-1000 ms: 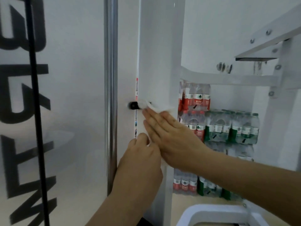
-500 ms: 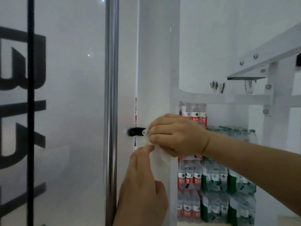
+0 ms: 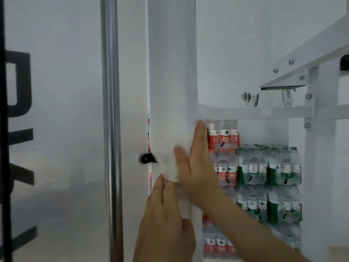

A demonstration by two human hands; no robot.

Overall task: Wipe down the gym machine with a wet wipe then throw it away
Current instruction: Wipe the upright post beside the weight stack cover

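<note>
The gym machine's white upright post (image 3: 171,72) runs up the middle of the view. A white wet wipe (image 3: 168,165) lies flat against it, hard to tell from the white paint. My right hand (image 3: 198,163) presses the wipe to the post with straight fingers pointing up. My left hand (image 3: 166,220) is just below, its fingertips touching the wipe's lower edge on the post. A black selector pin (image 3: 146,158) sticks out of the post's left side, level with the wipe.
A chrome guide rod (image 3: 111,129) stands left of the post, in front of a frosted panel with black lettering (image 3: 20,82). A white cross frame (image 3: 264,112) branches right. Shrink-wrapped packs of water bottles (image 3: 264,167) are stacked behind it.
My right hand has gone from curled over the wipe to flat with fingers straight up, and slid up the post's right side. The left hand stays below the wipe. The view has tilted upward.
</note>
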